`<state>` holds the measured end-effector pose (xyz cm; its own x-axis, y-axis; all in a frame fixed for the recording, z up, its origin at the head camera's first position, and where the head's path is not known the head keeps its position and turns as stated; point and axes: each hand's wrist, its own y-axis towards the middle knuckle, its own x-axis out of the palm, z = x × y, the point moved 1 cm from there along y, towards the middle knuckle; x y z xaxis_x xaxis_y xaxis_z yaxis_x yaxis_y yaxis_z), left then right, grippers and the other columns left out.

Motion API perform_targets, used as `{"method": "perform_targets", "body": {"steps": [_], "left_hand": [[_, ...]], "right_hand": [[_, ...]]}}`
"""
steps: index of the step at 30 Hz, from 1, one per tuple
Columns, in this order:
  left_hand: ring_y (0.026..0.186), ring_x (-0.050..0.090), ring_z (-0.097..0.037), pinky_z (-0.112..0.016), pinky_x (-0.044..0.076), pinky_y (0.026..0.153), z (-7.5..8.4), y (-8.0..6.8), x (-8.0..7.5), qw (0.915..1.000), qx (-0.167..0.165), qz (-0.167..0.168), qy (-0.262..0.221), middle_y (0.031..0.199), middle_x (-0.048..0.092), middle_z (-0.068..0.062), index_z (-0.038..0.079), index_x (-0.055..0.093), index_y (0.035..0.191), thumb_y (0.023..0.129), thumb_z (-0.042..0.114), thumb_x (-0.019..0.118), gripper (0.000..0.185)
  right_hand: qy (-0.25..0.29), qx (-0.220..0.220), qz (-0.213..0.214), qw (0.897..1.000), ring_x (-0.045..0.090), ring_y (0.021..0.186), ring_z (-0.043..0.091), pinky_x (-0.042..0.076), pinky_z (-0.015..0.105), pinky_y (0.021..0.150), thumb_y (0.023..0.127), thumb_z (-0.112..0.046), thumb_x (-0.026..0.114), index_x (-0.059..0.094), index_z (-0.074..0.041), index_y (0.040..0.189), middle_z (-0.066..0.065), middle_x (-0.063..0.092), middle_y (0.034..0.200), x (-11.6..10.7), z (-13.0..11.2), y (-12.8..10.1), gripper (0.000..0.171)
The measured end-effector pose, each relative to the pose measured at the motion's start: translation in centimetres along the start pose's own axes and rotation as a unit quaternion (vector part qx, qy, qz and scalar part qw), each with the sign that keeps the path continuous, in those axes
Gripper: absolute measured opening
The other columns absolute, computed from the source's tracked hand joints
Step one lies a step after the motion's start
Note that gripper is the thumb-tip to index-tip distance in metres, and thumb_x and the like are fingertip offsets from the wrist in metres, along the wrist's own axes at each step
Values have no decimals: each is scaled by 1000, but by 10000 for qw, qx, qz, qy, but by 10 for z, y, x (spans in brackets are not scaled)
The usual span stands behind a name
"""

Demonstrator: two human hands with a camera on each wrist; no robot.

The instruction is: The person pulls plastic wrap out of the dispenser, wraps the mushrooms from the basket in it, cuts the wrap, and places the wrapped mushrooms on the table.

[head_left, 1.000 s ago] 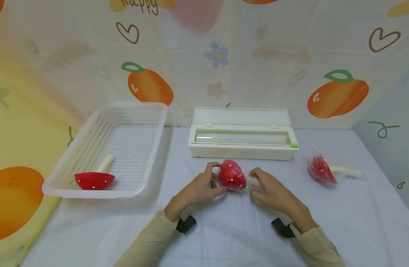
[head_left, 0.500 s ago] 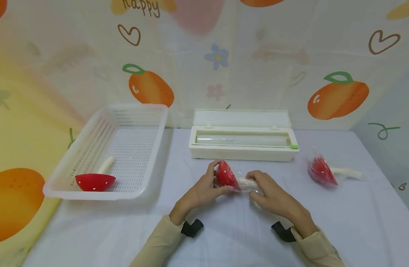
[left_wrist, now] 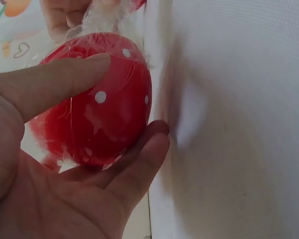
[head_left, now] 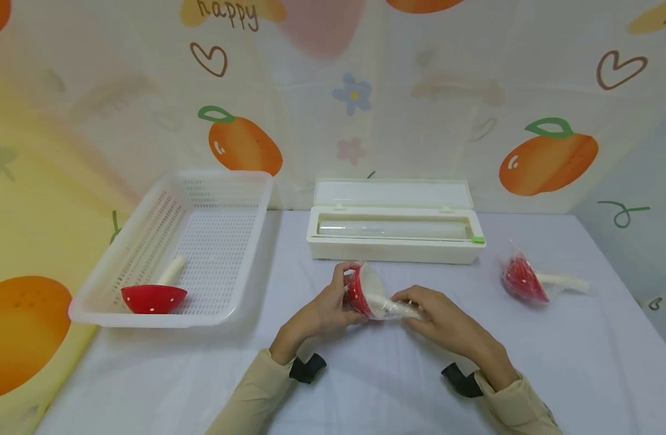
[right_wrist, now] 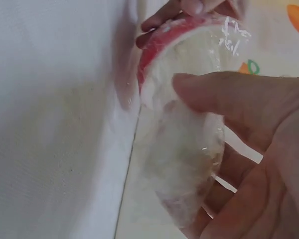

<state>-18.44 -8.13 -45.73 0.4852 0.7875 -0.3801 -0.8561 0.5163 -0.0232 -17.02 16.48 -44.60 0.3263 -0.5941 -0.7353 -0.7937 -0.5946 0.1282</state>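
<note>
A ladle with a red, white-dotted bowl, a white inner face and a white handle is held between both hands, wrapped in crinkled clear film. My left hand grips its bowl; in the left wrist view the thumb lies across the red outside, the fingers underneath. Holding the film-covered handle from the other end is my right hand. Its thumb presses the film near the bowl in the right wrist view, where the white inner face shows. Film partly blurs the handle.
Behind the hands stands a white cling film dispenser, lid up, with a roll inside. A second wrapped ladle lies at right. At left, a white perforated basket contains an unwrapped ladle. A patterned cloth hangs behind.
The ladle has been turned, so its white inner face now shows where the red outside did. The right hand has shifted slightly left along the handle; the left stays at the bowl.
</note>
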Motion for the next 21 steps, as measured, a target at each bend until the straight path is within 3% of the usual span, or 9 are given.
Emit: {"method": "perform_targets", "body": {"steps": [5, 10, 14, 21], "left_hand": [[111, 61, -26, -37, 51, 96, -1, -3, 0, 9998, -75, -168, -90, 146, 50, -19, 4, 13, 146, 85, -5, 66, 81], [120, 60, -29, -43, 50, 100, -1, -4, 0, 9990, -18, -195, 396, 148, 49, -16, 1, 23, 150, 90, -2, 54, 68], [118, 55, -26, -39, 49, 97, -1, -4, 2, 9975, -129, -31, 693, 139, 52, -14, 6, 32, 151, 93, 3, 55, 63], [103, 61, -19, -32, 49, 90, -2, -3, 3, 9968, -247, 33, 756, 131, 61, -14, 6, 37, 147, 94, 6, 54, 56]], "right_hand": [[-200, 114, 40, 9997, 60, 90, 9, 54, 28, 79, 86, -1, 72, 64, -9, 116, 0, 69, 106, -3, 5, 0, 33], [-438, 339, 123, 9984, 61, 88, 10, 53, 28, 77, 82, 3, 74, 66, -7, 116, 0, 70, 102, -7, 15, -2, 37], [-369, 367, 90, 9986, 59, 88, 11, 53, 27, 76, 81, 5, 73, 68, -5, 113, 3, 70, 104, -11, 21, -4, 34], [-234, 485, -236, 9983, 59, 96, 14, 52, 29, 83, 83, 0, 73, 65, -6, 118, 6, 68, 111, -16, 26, -6, 35]]}}
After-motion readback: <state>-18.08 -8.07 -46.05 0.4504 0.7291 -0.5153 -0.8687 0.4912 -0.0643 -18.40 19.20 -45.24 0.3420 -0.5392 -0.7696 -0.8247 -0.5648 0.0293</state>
